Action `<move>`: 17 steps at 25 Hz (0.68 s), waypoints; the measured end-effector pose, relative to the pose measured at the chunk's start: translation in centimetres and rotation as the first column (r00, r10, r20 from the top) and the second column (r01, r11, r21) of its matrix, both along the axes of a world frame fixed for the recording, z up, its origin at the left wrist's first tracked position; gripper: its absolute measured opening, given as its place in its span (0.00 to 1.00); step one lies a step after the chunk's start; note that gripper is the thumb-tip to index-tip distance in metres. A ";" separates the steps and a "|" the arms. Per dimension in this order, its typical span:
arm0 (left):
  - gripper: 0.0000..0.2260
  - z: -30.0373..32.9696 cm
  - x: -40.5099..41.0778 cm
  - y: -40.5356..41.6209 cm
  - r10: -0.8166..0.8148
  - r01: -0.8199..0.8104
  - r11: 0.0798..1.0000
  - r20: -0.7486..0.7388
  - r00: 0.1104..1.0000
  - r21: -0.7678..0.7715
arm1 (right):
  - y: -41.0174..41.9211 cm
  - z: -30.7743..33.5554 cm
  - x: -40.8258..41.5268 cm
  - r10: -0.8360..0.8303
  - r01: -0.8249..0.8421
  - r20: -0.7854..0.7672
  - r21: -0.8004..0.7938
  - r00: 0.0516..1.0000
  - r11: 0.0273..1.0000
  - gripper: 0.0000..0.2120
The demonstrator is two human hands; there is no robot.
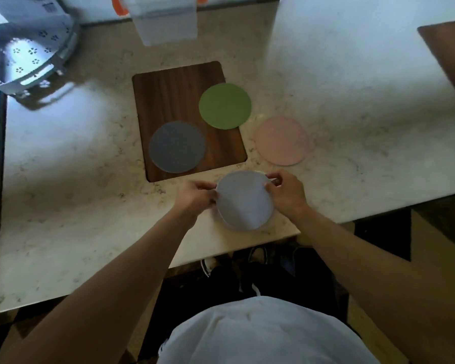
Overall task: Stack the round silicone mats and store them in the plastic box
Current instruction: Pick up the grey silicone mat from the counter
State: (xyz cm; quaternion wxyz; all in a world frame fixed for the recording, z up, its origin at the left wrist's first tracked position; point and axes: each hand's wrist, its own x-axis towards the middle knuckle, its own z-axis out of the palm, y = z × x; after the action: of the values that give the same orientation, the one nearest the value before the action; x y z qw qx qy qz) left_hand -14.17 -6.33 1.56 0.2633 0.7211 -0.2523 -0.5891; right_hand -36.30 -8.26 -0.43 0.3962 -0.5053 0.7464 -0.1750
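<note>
A pale lavender round mat lies near the counter's front edge, with a cream edge of another mat showing under it. My left hand pinches its left rim and my right hand pinches its upper right rim. A dark grey mat and a green mat rest on a wooden board. A pink mat lies on the counter to the right. The clear plastic box with orange clips stands at the back.
A perforated metal rack sits at the back left. A dark wooden surface juts in at the far right. The marble counter's front edge runs just below the lavender mat.
</note>
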 end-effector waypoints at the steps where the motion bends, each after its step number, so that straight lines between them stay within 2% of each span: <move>1: 0.07 -0.1 -1.0 -0.3 -0.016 0.016 1.000 0.004 1.000 0.001 | 0.1 -0.1 -1.0 -0.016 0.016 0.001 0.000 1.000 1.000 0.10; 4: 0.06 -0.7 -2.6 -0.6 -0.056 0.057 0.998 0.092 0.994 0.000 | 0.3 -0.6 -2.8 -0.050 0.050 0.044 0.008 0.998 0.999 0.07; 8: 0.04 -1.4 -3.2 -0.5 -0.153 0.173 0.984 0.274 0.949 -0.049 | 0.1 -1.2 -3.4 0.005 -0.004 0.034 -0.026 0.999 1.000 0.07; 12: 0.06 -2.1 -3.2 -0.4 -0.169 0.202 0.978 0.369 0.914 -0.054 | -0.3 -1.8 -3.2 0.023 -0.022 0.039 -0.040 0.999 0.999 0.07; 17: 0.09 -2.3 -3.8 0.1 -0.239 0.311 0.949 0.524 0.818 -0.052 | -0.3 -2.4 -3.5 0.059 -0.060 -0.026 -0.037 0.998 0.997 0.07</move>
State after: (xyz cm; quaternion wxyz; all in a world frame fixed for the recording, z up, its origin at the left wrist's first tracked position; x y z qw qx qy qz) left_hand -18.02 -6.26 -0.76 0.1469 0.7875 -0.4539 -0.3901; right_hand -39.78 -8.54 -2.80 0.3821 -0.5370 0.7324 -0.1708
